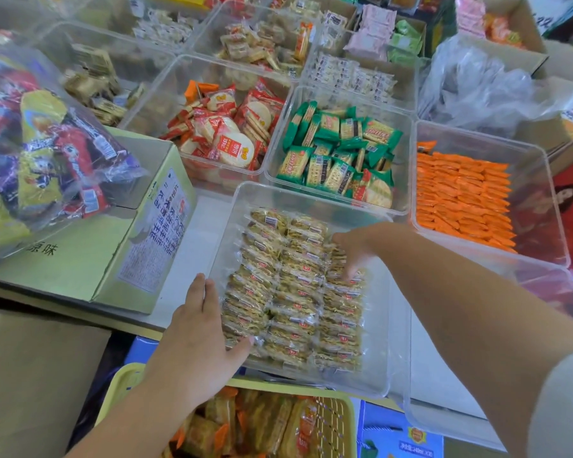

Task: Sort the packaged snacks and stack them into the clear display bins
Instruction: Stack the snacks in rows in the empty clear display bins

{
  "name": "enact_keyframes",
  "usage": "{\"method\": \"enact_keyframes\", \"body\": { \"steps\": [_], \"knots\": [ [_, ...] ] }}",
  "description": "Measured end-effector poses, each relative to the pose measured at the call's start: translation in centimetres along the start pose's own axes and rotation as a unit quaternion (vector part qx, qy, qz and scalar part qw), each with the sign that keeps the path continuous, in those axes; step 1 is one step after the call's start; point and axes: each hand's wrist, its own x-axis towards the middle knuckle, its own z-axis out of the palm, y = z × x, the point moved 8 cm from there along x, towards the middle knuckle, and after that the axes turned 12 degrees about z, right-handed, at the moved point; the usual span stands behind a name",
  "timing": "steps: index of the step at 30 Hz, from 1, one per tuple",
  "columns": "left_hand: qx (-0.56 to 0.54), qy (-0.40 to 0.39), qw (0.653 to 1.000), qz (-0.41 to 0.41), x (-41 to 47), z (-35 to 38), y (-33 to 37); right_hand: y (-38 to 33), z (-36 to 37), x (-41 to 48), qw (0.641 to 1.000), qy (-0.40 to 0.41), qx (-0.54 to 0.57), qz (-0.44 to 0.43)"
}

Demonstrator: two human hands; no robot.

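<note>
Touching front clear bin (382, 375) w/ L hand (196, 335): fingers straight and together, flat along the bin's left wall, thumb spread off toward the packs at the near-left corner. Reaching into same bin w/ R hand (354, 251) from the right; fingertips (353, 276) pointed down onto far end of right row, close together, can't tell if pinching a pack or just pressing. Inside bin: gold-wrapped snack packs (288, 292), on edge in 3 tight rows, filling left and mid part, bare floor along right side. Just behind: bin of green packs (338, 153); left of that, bin of red-and-white round crackers (225, 137); off to the right, bin of orange packs (460, 200) in neat rows. At near edge: yellow basket (336, 421) w/ orange-tan packs. On the left: green carton (80, 259), bag of mixed snacks (40, 143) on top
</note>
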Motion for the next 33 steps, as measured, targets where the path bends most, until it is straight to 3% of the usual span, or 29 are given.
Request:
{"method": "enact_keyframes", "body": {
  "steps": [19, 28, 33],
  "knots": [
    [0.004, -0.003, 1.000, -0.010, -0.1, 0.2, 0.3, -0.4, 1.1, 0.5, 0.999, -0.019, 0.033, 0.032],
    [-0.008, 0.003, 1.000, -0.011, 0.0, -0.3, 0.5, -0.6, 1.5, -3.5, 0.975, 0.187, 0.108, 0.051],
    [-0.035, 0.073, 0.996, 0.049, -2.8, -2.6, 2.0, -2.6, 2.4, -11.0, 0.939, 0.267, 0.216, 0.032]
  ]
}}
